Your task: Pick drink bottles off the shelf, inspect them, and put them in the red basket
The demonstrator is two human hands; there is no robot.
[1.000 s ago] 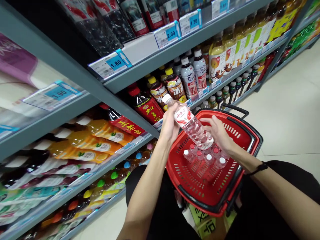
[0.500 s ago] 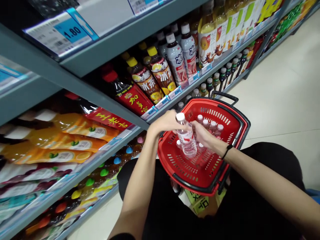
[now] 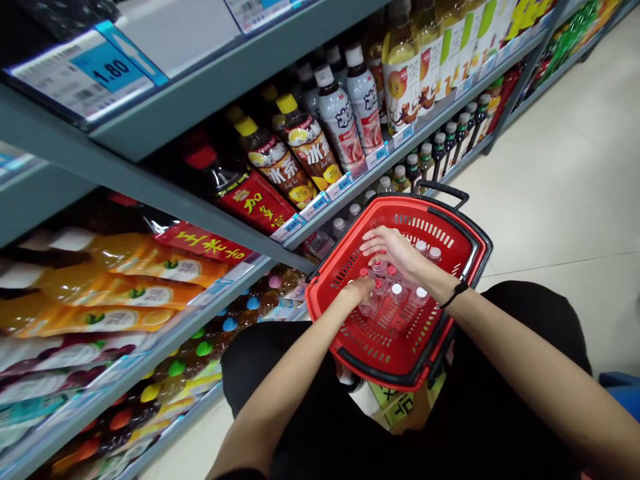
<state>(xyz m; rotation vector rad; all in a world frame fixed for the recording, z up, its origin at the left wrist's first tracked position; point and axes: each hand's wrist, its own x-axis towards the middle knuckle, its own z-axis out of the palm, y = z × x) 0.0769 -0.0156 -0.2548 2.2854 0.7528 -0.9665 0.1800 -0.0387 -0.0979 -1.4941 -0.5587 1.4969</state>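
Left hand: I've got the left hand (image 3: pixel 359 291) down inside the basket, fingers curled on the top of a clear bottle (image 3: pixel 369 308); its cap is hidden under them.
Right hand: I have the right hand (image 3: pixel 393 252) released, fingers stretched toward the basket's left edge, above the other bottles; can't tell if it touches any.
Right wrist: black band (image 3: pixel 454 293).
Held bottle: in the basket, left side of the group, near the basket's left edge.
Other bottles: I see small clear bottles (image 3: pixel 397 293) standing grouped mid-basket, red caps and white caps; two white caps beyond the right hand, toward the right edge.
Basket: red basket (image 3: pixel 410 363), slotted walls, between the knees (image 3: pixel 540 327); black handle (image 3: pixel 443 191) at the far edge.
Below basket: yellow-green printed item (image 3: pixel 400 408) showing past the near edge.
Shelf, left: I get a grey shelf (image 3: pixel 240 77) alongside; yellow-capped tea bottles (image 3: pixel 313 147) near its front edge, red-label drink (image 3: pixel 260 200) left of them.
Lower left: orange juice bottles (image 3: pixel 185 270) lying tilted in view.
Price tag: 1.80 tag (image 3: pixel 100 73), upper left corner.
Right: pale floor (image 3: pixel 565 173).
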